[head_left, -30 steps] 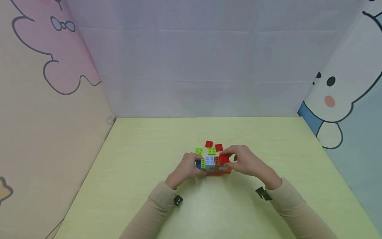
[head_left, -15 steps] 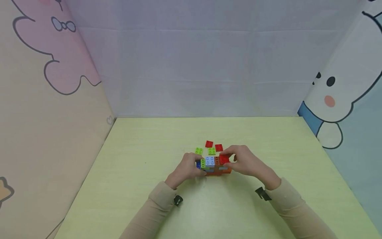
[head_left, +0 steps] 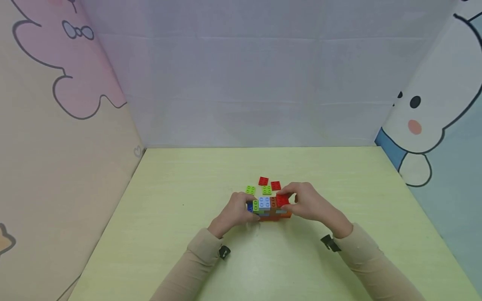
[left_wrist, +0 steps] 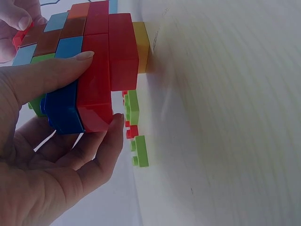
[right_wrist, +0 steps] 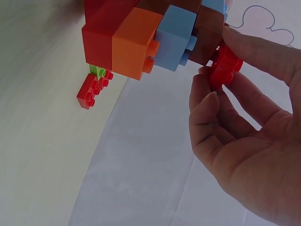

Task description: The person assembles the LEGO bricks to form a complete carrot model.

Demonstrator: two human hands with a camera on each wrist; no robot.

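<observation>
A built stack of toy building bricks in blue, green, light blue, brown, orange and red stands at the middle of the table. My left hand grips its left end; in the left wrist view the thumb lies across the front and the other fingers are behind and under a dark blue brick. Between thumb and fingers, my right hand pinches a small red brick at the stack's upper right, right against a brown brick. A yellow brick shows at the stack's base.
Just behind the stack lie two loose light green bricks, one at left and one farther right. Two red bricks, one at the back and one nearer the right hand, lie beyond them on the pale table. Cloth walls surround the table.
</observation>
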